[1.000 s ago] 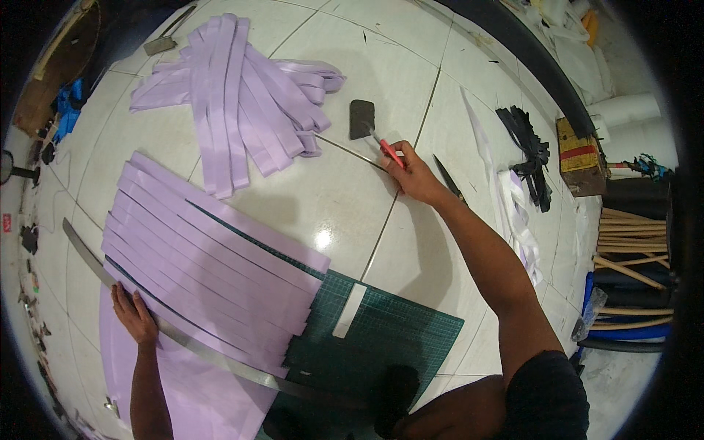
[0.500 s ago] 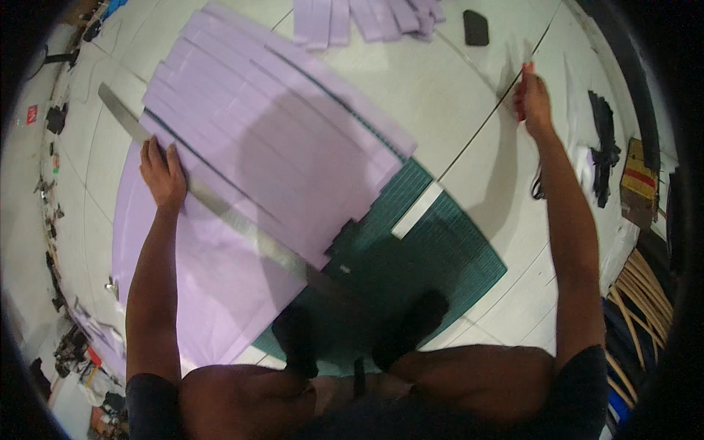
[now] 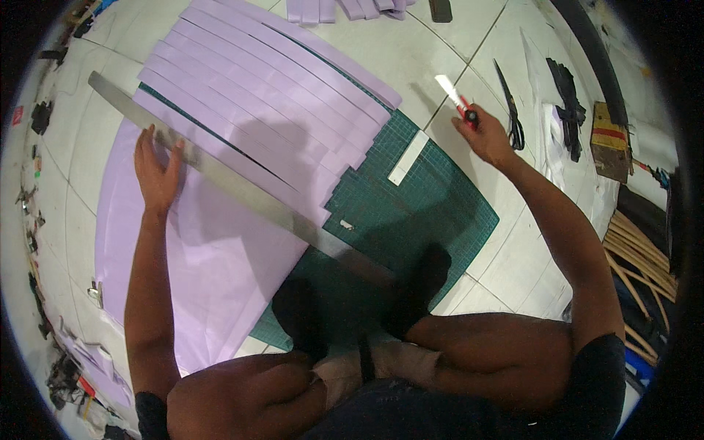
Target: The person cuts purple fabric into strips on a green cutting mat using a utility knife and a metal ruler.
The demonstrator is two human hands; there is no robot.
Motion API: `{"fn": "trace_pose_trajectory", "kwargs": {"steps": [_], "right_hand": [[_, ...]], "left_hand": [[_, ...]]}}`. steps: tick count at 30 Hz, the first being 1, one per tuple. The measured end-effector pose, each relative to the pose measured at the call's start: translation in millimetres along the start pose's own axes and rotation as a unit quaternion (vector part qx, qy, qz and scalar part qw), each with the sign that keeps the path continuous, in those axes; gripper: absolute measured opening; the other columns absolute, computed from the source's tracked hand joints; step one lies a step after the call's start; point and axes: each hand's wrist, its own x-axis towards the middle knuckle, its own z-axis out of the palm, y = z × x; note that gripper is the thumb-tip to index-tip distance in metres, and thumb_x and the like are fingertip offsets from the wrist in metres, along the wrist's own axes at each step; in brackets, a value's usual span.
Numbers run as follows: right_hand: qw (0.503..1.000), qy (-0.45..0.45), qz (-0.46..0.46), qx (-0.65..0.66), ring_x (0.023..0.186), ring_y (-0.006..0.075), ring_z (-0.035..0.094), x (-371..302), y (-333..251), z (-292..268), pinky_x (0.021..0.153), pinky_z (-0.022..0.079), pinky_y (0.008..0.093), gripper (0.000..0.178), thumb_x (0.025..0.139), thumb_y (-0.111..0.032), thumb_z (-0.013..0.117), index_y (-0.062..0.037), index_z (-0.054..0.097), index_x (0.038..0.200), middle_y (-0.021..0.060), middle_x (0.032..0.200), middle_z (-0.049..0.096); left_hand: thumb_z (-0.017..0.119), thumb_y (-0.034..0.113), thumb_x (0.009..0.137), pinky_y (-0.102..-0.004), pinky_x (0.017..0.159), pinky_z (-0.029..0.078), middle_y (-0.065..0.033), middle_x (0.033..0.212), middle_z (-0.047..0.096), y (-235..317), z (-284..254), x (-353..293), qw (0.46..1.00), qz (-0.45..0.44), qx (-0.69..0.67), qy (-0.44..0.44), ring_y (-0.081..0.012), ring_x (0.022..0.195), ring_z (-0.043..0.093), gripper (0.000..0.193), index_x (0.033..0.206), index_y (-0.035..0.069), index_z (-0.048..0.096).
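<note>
My left hand [image 3: 157,172] lies with its fingers stretched out on a long metal ruler [image 3: 271,209]. The ruler runs slantwise over a lilac sheet [image 3: 213,271] and onto the green cutting mat [image 3: 458,213]. Beyond the ruler, the sheet is slit into several parallel strips [image 3: 242,110], with dark gaps between some of them. Raised above the floor to the right of the mat, my right hand [image 3: 488,139] is closed around a red utility knife [image 3: 466,111], whose pale blade points up and left. A short white strip [image 3: 408,158] rests on the mat.
Black-handled scissors [image 3: 511,110] lie on the tiled floor beyond my right hand. Loose lilac strips [image 3: 312,11] and a dark flat block [image 3: 441,10] are at the far side. At the right are a yellow-and-red box [image 3: 610,143] and a bundle of wooden sticks [image 3: 638,253].
My right hand has come left and nearer with the utility knife, toward the mat, uncovering the scissors. The view has shifted slightly. My left hand stays on the ruler.
</note>
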Motion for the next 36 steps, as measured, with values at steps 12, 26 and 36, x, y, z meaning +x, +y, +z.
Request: {"fn": "trace_pose_trajectory", "kwargs": {"steps": [12, 26, 36], "right_hand": [[0.996, -0.068, 0.043, 0.047, 0.099, 0.0405, 0.066, -74.2, -54.2, 16.9, 0.088, 0.051, 0.0467, 0.056, 0.087, -0.04, 0.067, -0.0004, 0.053, 0.124, 0.0256, 0.106, 0.067], [0.997, -0.011, 0.01, 0.071, 0.109, 0.0376, 0.06, -43.7, -51.6, 53.0, 0.095, 0.048, 0.0445, 0.069, 0.082, -0.043, 0.076, -0.0043, 0.055, 0.135, 0.0231, 0.109, 0.063], [0.926, -0.102, 0.075, 0.355, 0.088, 0.0175, 0.063, -57.6, -67.8, 41.8, 0.074, 0.053, 0.0312, 0.053, 0.085, -0.033, 0.078, -0.0017, 0.052, 0.12, 0.0073, 0.098, 0.062]], "left_hand": [[0.085, 0.05, 0.068, -0.0471, 0.116, 0.031, -0.032, 0.15, 0.031, 62.9, -27.5, -46.1, 0.981, -0.047, 0.017, -0.189, -0.0436, 0.142, 0.03, 0.111, 0.146, -0.008, 0.032], [0.087, 0.054, 0.064, -0.047, 0.116, 0.032, -0.0321, 0.151, 0.03, 47.5, -13.7, -45.3, 0.986, -0.019, 0.026, -0.164, -0.044, 0.141, 0.032, 0.116, 0.146, -0.008, 0.032], [0.086, 0.053, 0.066, -0.0467, 0.117, 0.03, -0.0311, 0.154, 0.025, 59.6, -20.1, -46.4, 0.979, -0.059, 0.035, -0.194, -0.0431, 0.143, 0.028, 0.117, 0.149, -0.006, 0.028]]}}
